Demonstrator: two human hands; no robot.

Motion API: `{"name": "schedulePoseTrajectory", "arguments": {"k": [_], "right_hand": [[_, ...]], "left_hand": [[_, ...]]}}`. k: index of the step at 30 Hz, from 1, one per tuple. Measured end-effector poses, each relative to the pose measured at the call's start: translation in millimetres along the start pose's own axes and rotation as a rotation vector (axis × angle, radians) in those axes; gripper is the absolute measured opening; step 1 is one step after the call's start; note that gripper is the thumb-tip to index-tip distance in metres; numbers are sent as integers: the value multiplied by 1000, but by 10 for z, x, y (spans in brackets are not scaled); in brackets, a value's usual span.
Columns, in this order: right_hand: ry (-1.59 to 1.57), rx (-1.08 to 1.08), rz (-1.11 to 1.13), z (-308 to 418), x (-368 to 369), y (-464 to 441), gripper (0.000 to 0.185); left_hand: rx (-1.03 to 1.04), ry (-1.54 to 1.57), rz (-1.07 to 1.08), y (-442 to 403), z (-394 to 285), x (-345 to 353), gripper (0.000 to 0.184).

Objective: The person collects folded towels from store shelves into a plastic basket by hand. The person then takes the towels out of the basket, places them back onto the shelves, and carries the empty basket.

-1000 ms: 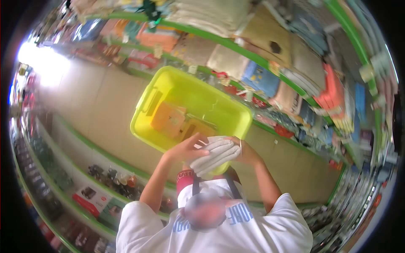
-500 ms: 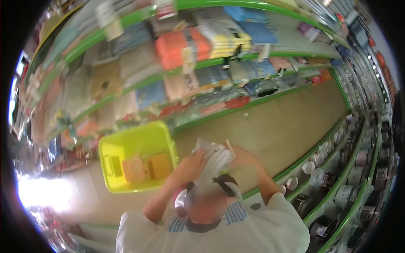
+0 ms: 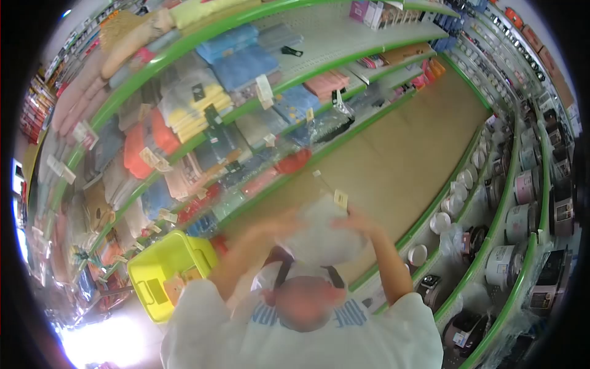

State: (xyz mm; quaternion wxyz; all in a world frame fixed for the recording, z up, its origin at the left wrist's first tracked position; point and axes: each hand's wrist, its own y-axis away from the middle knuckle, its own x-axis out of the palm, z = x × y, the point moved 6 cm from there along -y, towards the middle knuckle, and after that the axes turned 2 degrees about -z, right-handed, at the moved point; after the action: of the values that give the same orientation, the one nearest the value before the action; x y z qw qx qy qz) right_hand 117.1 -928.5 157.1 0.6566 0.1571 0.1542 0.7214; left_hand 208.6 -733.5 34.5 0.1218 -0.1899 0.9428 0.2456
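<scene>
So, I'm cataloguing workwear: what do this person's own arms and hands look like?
The left hand and right hand look ungloved; blur hides finer detail. The arms have loose, short white sleeves, part of a white shirt with light blue lettering.

left hand (image 3: 283, 224): blurred | right hand (image 3: 361, 222): turned inward | arms (image 3: 392, 270): forward

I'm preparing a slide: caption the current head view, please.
Left hand and right hand on a pale cloth, with a yellow tub near shelves of folded textiles.
</scene>
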Motion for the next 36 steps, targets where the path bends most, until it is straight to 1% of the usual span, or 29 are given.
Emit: {"name": "schedulePoseTrajectory", "arguments": {"k": [1, 2, 4, 5, 6, 8, 9, 11, 12, 15, 16, 17, 19, 22, 25, 27, 29, 30, 32, 33, 35, 36], "right_hand": [[-128, 88, 15, 29, -117, -55, 55], [-181, 143, 11, -53, -307, -169, 65], [-302, 216, 75, -245, -603, -380, 68], [-358, 248, 106, -263, -719, -488, 69], [-339, 211, 75, -170, -816, -577, 69], [-293, 139, 22, 57, -965, -769, 69], [-323, 92, -9, 121, -1069, -908, 68], [-382, -4, -60, 252, -1248, -1209, 65], [-406, -18, -96, 306, -1372, -1389, 64], [-481, -41, -233, 505, -1846, -1855, 63], [-504, -50, -283, 599, -1996, -1996, 63], [-530, -64, -331, 703, -2132, -2151, 63], [-533, -134, -347, 1086, -2325, -2440, 62], [-626, -212, -372, 1601, -2537, -2911, 62], [-738, -315, -345, 2119, -2475, -3348, 58], [-771, -353, -368, 2175, -2352, -3711, 54], [-770, -353, -440, 1941, -2305, -4224, 48], [-727, -267, -312, 1921, -2223, -4251, 43], [-627, -105, -55, 1899, -2066, -4115, 34], [-418, -31, 73, 1969, -2051, -3972, 30], [8, 96, 316, 2116, -2232, -3694, 23], [28, 4, 194, 2213, -2458, -3761, 23]], "left_hand": [[2, 153, 30, -268, 72, -153, 76], [-1, 307, 61, -530, 133, -307, 71], [-32, 480, 89, -646, -352, -691, 63], [-36, 708, 44, -627, -672, -853, 63], [-40, 938, -1, -581, -1017, -989, 62], [16, 1204, -81, -809, -1012, -1159, 63], [54, 1333, -116, -918, -1009, -1242, 63], [185, 1605, -90, -1193, -949, -1298, 60], [243, 1540, -133, -1257, -1109, -1404, 64], [304, 1336, -195, -1796, -1076, -1654, 67], [307, 1292, -201, -1949, -1095, -1761, 75], [332, 1238, -261, -2108, -1113, -1908, 77], [358, 1131, -379, -2332, -1223, -2150, 81], [501, 1132, -536, -2458, -1596, -2721, 82], [572, 1259, -622, -2691, -1478, -2926, 78], [514, 1543, -605, -2766, -1473, -2837, 73], [393, 1381, -650, -2733, -1486, -2772, 66], [327, 1299, -671, -2687, -1488, -2745, 63], [115, 1173, -741, -2616, -1528, -2741, 59], [7, 1107, -775, -2565, -1550, -2755, 57], [-61, 601, -889, -2453, -1700, -2935, 59], [-102, 350, -926, -2438, -1787, -2984, 61]]}}
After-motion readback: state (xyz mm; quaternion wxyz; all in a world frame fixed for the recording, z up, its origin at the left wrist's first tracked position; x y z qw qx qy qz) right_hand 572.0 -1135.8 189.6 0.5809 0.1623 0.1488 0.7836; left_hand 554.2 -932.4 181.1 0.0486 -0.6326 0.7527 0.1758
